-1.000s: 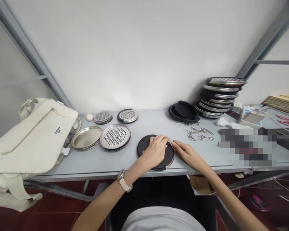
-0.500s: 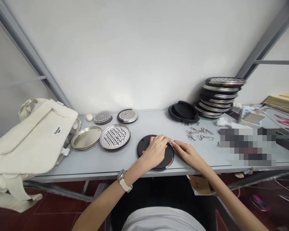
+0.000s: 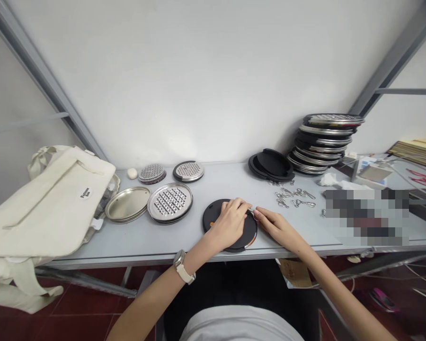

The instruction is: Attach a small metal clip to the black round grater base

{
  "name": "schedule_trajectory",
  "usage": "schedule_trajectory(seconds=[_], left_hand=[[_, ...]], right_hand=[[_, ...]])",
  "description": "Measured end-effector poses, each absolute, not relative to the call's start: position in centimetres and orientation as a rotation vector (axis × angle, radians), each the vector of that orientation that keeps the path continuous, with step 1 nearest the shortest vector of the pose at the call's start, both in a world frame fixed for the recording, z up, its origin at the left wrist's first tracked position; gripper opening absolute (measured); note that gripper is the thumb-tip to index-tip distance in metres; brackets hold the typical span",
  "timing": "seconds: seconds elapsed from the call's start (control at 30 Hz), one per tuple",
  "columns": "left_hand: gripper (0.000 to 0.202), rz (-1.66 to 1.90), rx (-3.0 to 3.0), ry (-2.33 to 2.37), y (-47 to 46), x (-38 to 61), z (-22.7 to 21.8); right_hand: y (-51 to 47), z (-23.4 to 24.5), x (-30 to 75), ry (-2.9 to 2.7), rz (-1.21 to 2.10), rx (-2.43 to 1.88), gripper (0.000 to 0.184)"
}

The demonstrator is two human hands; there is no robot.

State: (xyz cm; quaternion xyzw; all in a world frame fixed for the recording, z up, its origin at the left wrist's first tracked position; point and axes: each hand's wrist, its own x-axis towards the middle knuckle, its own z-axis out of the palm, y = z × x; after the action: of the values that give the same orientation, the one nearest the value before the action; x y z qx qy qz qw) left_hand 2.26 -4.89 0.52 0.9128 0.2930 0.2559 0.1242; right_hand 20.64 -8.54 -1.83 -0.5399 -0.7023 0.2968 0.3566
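A black round disc (image 3: pixel 249 231) with a shiny rim and a small orange mark lies near the table's front edge. My left hand (image 3: pixel 228 223) is laid over it, with its fingers curled together at the upper right rim, steadying it. At that same rim my right hand (image 3: pixel 274 225) pinches a small metal clip (image 3: pixel 251 211) between thumb and forefinger; the fingertips partly hide it. Beyond my right hand lie several loose wire-like metal clips (image 3: pixel 298 192). To the left is a round grater plate (image 3: pixel 170 202) with raised teeth.
Plain metal discs (image 3: pixel 128 203) lie beside a cream bag (image 3: pixel 53 203) at the left. Two smaller round graters, one a black-edged grater (image 3: pixel 188 171), sit by the wall. Black plastic trays (image 3: pixel 271 165) and a tall stack of graters (image 3: pixel 321 144) stand at the back right.
Both hands stay at the disc's upper right rim. The right fingers shift only slightly around the clip; the view moves a little.
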Motion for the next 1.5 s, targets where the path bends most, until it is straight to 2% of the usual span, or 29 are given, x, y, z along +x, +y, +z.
schedule_trajectory(seconds=[0.5, 1.5], left_hand=[[0.037, 0.732, 2.610, 0.853, -5.0, 2.3, 0.7], [0.044, 0.740, 2.544, 0.755, -4.7, 2.2, 0.3]], right_hand=[[-8.3, -2.3, 21.0, -1.763, 0.895, -1.400, 0.040], [-8.6, -1.6, 20.7, -1.836, 0.718, -1.402, 0.035]])
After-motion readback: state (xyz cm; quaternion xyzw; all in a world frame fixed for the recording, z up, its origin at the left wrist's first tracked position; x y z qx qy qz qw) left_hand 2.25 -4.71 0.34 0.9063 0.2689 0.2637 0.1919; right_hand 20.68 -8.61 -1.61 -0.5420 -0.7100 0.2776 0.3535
